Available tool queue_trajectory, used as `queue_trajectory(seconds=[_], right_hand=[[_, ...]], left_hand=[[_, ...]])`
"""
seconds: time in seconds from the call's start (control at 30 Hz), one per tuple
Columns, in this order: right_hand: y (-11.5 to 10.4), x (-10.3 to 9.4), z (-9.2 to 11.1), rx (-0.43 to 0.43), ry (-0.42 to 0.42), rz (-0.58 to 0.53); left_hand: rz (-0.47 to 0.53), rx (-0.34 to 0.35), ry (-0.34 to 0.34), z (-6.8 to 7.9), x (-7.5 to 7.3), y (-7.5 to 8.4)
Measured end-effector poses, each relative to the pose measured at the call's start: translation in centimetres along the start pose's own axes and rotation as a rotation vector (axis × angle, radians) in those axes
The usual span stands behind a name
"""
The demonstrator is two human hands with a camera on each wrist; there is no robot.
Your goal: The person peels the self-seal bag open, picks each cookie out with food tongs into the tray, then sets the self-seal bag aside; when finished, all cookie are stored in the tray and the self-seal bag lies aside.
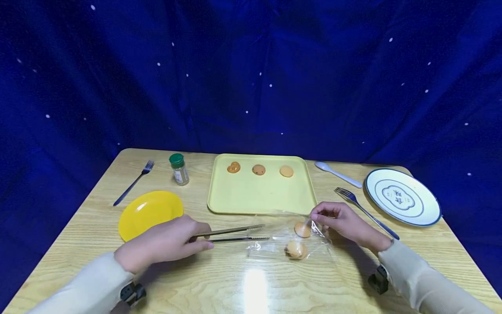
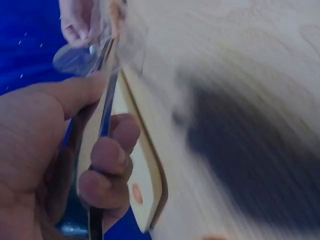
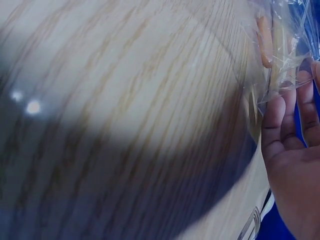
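My left hand [image 1: 168, 240] grips a pair of metal tongs [image 1: 235, 230], whose slightly parted tips reach right toward a clear plastic bag [image 1: 270, 248]. In the left wrist view, fingers and thumb wrap around the tongs [image 2: 106, 117]. The bag's upper right edge is pinched by my right hand [image 1: 345, 222], thumb against fingers. Inside the bag are a round cookie [image 1: 302, 229] and, nearer me, what looks like a small clump of cookies [image 1: 296, 250]. From the right wrist, the crinkled bag [image 3: 287, 45] shows at the fingertips. Nothing shows between the tong tips.
Behind the bag lies a pale yellow tray [image 1: 259, 198] bearing a pretzel [image 1: 233, 167], a chocolate chip cookie [image 1: 258, 169] and a plain round cookie [image 1: 286, 171]. Left are a yellow plate [image 1: 149, 209], shaker [image 1: 179, 170] and fork [image 1: 133, 184]; right, a spoon [image 1: 339, 175], fork [image 1: 368, 213] and white plate [image 1: 404, 198].
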State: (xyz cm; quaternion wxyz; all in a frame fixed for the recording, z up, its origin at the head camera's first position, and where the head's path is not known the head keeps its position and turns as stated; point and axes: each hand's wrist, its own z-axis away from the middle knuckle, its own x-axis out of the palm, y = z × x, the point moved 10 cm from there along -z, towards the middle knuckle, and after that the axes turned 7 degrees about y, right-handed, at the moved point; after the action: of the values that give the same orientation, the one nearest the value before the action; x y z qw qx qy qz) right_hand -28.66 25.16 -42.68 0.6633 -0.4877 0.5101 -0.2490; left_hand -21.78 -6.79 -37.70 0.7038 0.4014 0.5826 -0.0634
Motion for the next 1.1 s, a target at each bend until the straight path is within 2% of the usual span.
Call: queue_trajectory(seconds=[0.23, 0.5, 0.77, 1.1], right_hand=[[0.0, 0.0, 0.0, 0.002, 0.007, -0.006], [-0.1, 0.4, -0.1, -0.007, 0.012, -0.007], [-0.2, 0.5, -0.2, -0.004, -0.002, -0.017], [-0.3, 0.6, -0.2, -0.014, -0.009, -0.027]], left_hand=[[-0.09, 0.041, 0.032, -3.8, 1.9, 1.5], [-0.09, 0.079, 0.015, -6.6, 3.9, 3.3], [-0.116, 0.071, 0.003, -7.7, 4.7, 3.9], [-0.161, 0.121, 0.025, -7.6, 4.8, 4.4]])
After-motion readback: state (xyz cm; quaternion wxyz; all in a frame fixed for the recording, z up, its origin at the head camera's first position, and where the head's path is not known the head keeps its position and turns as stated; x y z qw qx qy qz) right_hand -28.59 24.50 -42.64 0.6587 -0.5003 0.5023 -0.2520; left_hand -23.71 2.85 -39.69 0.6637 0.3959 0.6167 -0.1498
